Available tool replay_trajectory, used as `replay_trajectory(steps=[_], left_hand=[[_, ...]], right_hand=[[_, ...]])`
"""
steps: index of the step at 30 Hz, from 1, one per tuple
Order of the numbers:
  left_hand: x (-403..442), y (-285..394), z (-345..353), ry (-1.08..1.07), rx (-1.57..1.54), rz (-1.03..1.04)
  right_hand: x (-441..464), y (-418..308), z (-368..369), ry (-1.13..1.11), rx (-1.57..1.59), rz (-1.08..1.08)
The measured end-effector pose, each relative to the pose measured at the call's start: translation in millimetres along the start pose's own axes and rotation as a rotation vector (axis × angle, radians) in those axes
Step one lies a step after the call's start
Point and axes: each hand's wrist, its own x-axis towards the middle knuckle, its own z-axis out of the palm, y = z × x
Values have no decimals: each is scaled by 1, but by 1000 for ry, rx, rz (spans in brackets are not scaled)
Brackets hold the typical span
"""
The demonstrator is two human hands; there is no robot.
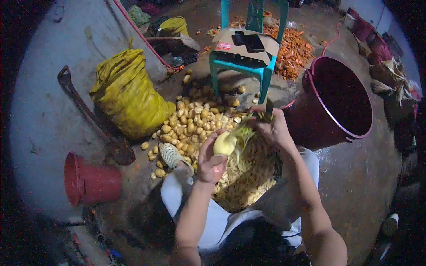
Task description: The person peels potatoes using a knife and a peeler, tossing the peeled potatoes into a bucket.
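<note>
My left hand is closed around a peeled, pale yellow potato, held up over the pile. Close by on the right, my right hand grips a dark, flat tool whose upper end sticks out above the fingers; whether it is a knife or a peeler I cannot tell. Blurred, greenish-yellow peelings hang between the potato and the tool. Below my hands, a heap of peelings lies between my legs. Unpeeled potatoes are spread on the floor beyond my left hand.
A yellow sack stands at left, near a hoe-like tool and a red bucket. On the right is a large maroon tub. Ahead, a green chair carries cardboard and phone-like objects; orange scraps lie behind it.
</note>
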Motion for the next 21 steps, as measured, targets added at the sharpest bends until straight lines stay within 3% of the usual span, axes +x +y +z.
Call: replay_trajectory(steps=[3, 6, 7, 9, 11, 12, 13, 15, 17, 18, 21], left_hand=[[1, -1, 2, -32, -212, -6], [1, 1, 3, 14, -146, -40], [1, -1, 2, 17, -147, -41], [0, -10, -2, 29, -68, 104], [-1, -16, -13, 24, -192, 81], [0, -16, -17, 6, -304, 42], [1, -16, -20, -12, -416, 5], [5, -16, -18, 51, -430, 27], [8, -10, -18, 181, -713, -47], [11, -2, -10, 320, -641, -53], [16, -8, -29, 301, -717, -153]], right_hand=[[12, 25, -13, 89, -169, 75], [0, -1, 4, -14, -106, -134], [-2, -11, 1, -67, -316, -229], [-5, -13, 7, 72, 97, 91], [11, 28, -14, 103, -46, 8], [18, 67, -24, 169, -168, 77], [18, 60, -22, 169, -169, 70], [16, 49, -17, 98, -146, -59], [15, 57, -12, 75, -149, -22], [16, 61, -8, 93, -159, -48], [20, 69, -1, 73, -178, -92]])
